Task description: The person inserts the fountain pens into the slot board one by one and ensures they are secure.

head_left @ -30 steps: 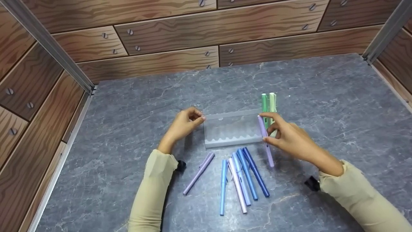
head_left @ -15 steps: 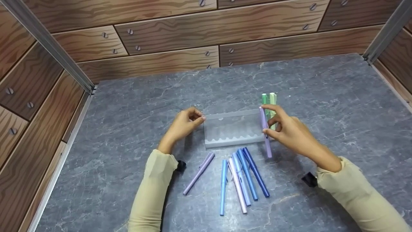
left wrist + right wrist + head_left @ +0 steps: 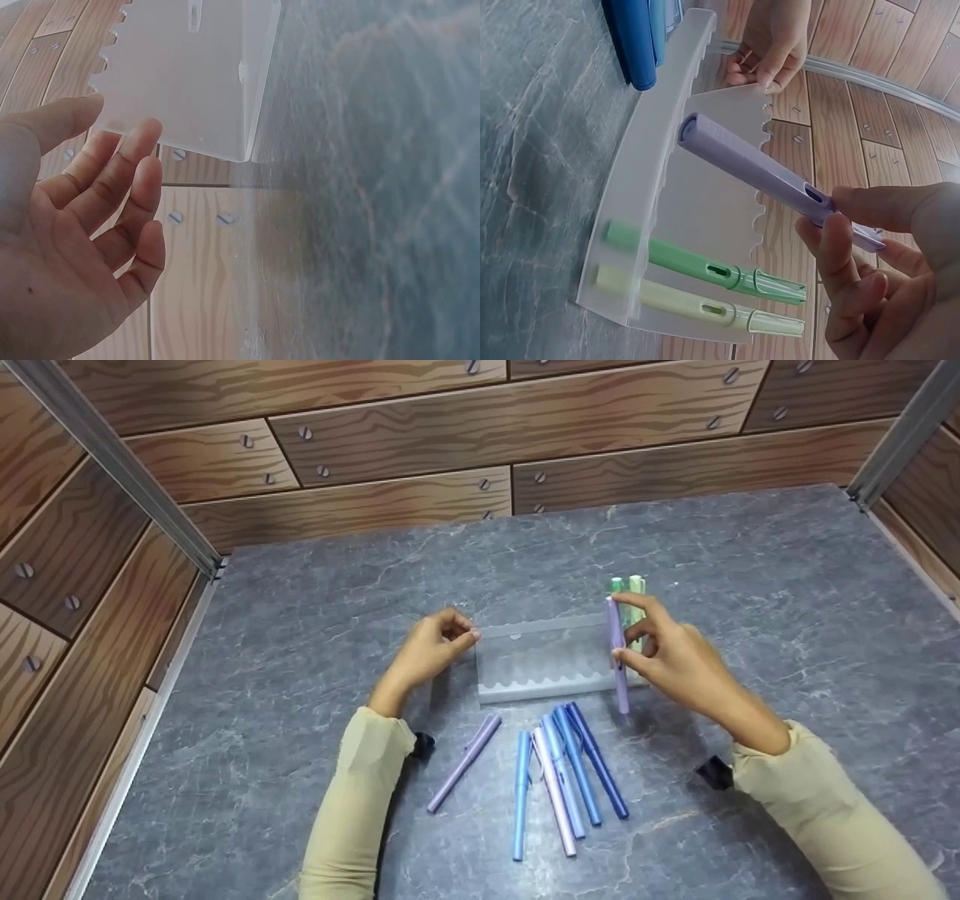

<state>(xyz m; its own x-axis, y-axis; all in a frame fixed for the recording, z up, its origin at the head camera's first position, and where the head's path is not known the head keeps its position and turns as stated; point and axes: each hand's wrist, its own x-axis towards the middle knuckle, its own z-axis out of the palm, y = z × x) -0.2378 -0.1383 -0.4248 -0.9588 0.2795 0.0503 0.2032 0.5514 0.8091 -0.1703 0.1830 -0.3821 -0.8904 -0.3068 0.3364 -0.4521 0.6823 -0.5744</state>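
The purple pen (image 3: 742,161) is off the tabletop (image 3: 225,735), held above the right part of the clear pen holder (image 3: 555,688) and just left of the two pens lying there. From where I stand, the right hand (image 3: 675,656) has a narrow grip on it, with thumb and fingers closed about its upper half and the lower end sloping down past the holder's front ledge.

Over the last second that pen has slid back, away from the person; its lower end, which reached well out in front of the holder, is now close to the ledge. It runs more nearly in line with the green pen (image 3: 694,261) and the pale green pen (image 3: 682,301), which rest at the holder's right end. I judge it nearer to a notch of its own, though the right wrist view shows it clear of the holder.

The left hand (image 3: 427,649) has not shifted: its grip is narrow too, pinching the holder's back left corner, and the holder stays put.

In front of the holder lie the loose pens: a second purple one (image 3: 465,765) apart to the left, then a lilac pen (image 3: 555,791) among several blue ones (image 3: 598,761).
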